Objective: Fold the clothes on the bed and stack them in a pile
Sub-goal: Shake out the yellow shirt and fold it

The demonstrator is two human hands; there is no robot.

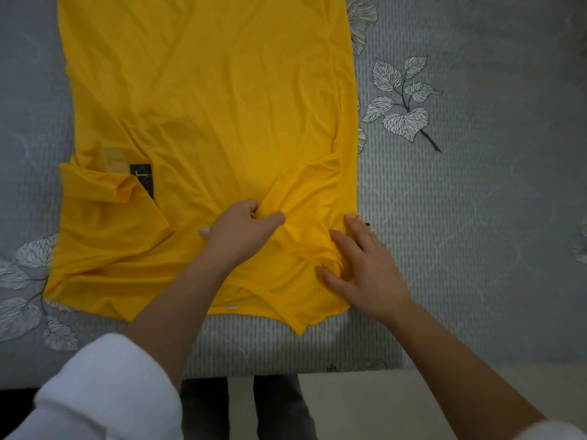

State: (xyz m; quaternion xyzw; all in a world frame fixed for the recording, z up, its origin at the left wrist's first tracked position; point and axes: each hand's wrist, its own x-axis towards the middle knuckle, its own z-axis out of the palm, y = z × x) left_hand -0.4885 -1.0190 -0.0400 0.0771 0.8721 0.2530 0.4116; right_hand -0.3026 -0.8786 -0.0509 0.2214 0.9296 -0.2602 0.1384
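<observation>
Yellow shirt (206, 106) under two hands on a grey bedcover (476, 217).
The left hand (241, 230) bunches a fold of the cloth in its curled fingers; the right hand (365, 268), just to its right, lies flat with fingers spread on the shirt's near right corner. The shirt lies spread out towards the far side, with a black label (143, 179) on its left part. A leaf print (400, 100) marks the cover on the right.

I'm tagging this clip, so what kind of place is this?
Probably a bedroom: a yellow T-shirt lies spread on a grey quilted leaf-printed bedspread, with pale floor below the bed's edge.
</observation>
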